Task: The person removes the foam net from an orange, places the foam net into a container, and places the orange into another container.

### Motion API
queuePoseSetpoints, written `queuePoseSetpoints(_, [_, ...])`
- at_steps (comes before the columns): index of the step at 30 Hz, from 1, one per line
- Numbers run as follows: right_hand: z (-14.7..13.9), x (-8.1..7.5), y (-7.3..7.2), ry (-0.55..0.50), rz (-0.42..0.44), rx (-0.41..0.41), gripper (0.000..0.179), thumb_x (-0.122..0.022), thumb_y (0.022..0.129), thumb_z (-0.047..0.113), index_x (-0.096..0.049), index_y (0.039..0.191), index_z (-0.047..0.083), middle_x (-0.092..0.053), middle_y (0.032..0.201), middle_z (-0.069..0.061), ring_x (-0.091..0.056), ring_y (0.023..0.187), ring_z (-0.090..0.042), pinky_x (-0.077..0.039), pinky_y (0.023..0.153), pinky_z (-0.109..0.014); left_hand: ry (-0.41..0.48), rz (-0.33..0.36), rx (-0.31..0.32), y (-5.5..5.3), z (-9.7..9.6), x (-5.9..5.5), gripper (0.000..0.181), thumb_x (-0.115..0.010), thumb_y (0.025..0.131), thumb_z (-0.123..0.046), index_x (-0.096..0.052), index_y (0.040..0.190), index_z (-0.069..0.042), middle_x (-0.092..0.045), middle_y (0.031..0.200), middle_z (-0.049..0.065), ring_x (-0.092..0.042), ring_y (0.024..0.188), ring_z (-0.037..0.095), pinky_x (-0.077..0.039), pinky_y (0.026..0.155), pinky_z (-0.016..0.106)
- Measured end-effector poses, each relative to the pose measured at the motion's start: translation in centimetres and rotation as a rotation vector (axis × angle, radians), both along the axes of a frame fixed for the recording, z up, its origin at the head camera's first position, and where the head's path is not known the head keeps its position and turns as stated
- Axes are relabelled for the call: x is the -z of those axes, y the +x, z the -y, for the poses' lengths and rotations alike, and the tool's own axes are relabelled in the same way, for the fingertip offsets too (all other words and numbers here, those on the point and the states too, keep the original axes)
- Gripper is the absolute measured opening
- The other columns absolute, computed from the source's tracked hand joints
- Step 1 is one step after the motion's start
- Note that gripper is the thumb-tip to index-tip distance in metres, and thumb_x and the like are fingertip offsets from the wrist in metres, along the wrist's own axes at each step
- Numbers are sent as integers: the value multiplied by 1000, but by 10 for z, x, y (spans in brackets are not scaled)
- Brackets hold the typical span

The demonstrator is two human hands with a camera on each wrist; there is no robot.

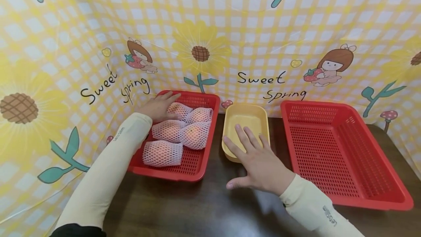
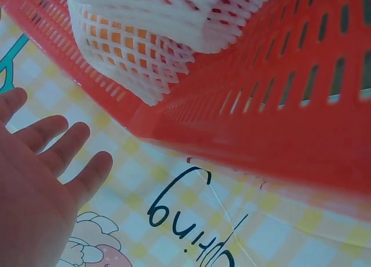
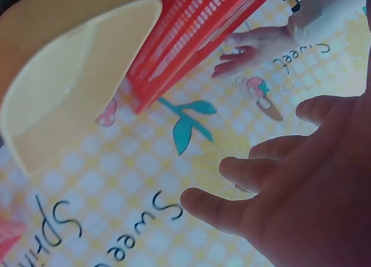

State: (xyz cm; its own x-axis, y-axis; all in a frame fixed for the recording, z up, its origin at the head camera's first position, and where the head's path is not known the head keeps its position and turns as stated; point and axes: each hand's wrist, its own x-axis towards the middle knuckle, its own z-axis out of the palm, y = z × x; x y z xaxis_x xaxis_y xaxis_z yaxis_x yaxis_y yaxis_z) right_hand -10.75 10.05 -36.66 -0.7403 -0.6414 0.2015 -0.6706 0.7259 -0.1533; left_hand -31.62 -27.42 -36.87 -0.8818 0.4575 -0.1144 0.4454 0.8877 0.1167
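My left hand (image 1: 160,107) hovers at the far left side of a red slotted basket (image 1: 194,162), fingers spread and holding nothing. Several round orange-pink fruits in white foam nets lie in that basket, one netted fruit (image 1: 162,153) nearest the front. Their exact kind is hidden by the netting. In the left wrist view the left hand (image 2: 43,183) has its fingers extended beside the basket wall (image 2: 197,136). Over the front of a pale yellow tub (image 1: 251,116) is my right hand (image 1: 261,164), also spread and holding nothing. The right wrist view shows this hand (image 3: 301,183) apart from the tub (image 3: 64,93).
A second red slotted basket (image 1: 323,160) stands on the right with no fruit in it. Both baskets and the tub rest on a dark brown table (image 1: 171,207). Yellow checked cloth (image 1: 256,39) with flower prints hangs behind and along the left.
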Motion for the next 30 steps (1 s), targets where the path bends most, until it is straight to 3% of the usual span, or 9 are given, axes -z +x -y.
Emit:
queuePoseSetpoints(9, [31,10,3,29,29,-53,113,-42,74,92,-19,163,26,-2,167,-16,-10,151,-39,-21,109,-69,10,8,-16,-5,5,5,95,-67,91,-59,-21,162,-16,-18,163,24,-25,144,47,-23,110,67])
queuePoseSetpoints(17, [55,23,11,86,87,-105,114,-47,73,91,-16,163,28,1,168,-11,-7,151,-40,-19,110,-69,6,23,-29,-4,4,6,96,-68,90,-60,-22,162,-16,-19,162,25,-26,143,49,-24,110,66])
queuePoseSetpoints(30, [75,43,18,105,60,-188,113,-52,75,88,-19,163,26,-6,168,-13,-10,151,-38,-22,109,-70,-3,55,-53,-6,3,11,98,-69,88,-61,-22,162,-17,-22,162,24,-25,144,47,-24,110,67])
